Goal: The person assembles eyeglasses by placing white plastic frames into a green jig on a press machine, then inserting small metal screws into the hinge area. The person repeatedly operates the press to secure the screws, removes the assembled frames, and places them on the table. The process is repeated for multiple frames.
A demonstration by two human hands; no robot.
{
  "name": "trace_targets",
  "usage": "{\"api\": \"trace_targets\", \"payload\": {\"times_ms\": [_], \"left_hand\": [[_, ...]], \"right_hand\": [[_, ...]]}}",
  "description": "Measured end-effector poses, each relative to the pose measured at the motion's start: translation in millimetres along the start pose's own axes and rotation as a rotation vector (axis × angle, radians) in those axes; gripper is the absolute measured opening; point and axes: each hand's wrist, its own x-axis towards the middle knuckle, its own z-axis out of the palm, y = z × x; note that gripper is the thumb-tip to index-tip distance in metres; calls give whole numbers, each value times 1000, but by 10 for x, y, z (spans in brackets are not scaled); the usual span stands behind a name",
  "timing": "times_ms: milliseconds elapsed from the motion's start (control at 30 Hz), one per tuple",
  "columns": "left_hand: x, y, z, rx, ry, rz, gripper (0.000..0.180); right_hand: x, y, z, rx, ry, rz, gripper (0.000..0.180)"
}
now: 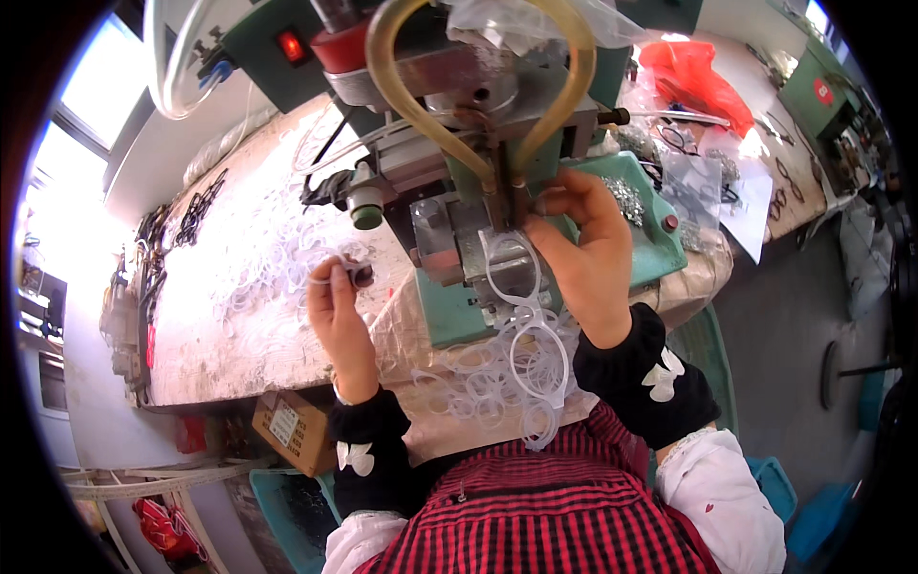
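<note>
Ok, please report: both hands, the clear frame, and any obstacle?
Left hand by small dark item, grip unclear. Right hand at machine, beside clear frame, contact unclear. Loose frames crowd it from below.

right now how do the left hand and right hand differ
The left hand is beside the clear frames heaped left of the machine; the right hand is at its central prongs. The right hand looks larger in view than the left hand. Both have black cuffs with pale bows.

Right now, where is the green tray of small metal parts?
In the head view, the green tray sits right of centre, immediately right of the right hand.
</note>
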Motion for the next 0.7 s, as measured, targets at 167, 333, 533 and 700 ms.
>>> {"api": "trace_targets", "payload": {"times_ms": [167,333,533,700], "left_hand": [[50,1210,549,-202,-324,582,25],[150,1237,819,41,-237,635,21],[-146,1204,843,107,-352,650,24],[-179,1623,740,8,-332,653,26]], "right_hand": [[42,-187,74,285,-59,163,41],[-94,-338,137,313,-18,230,45],[4,-321,128,320,-40,283,40],[266,70,-261,-409,70,-190,16]]}}
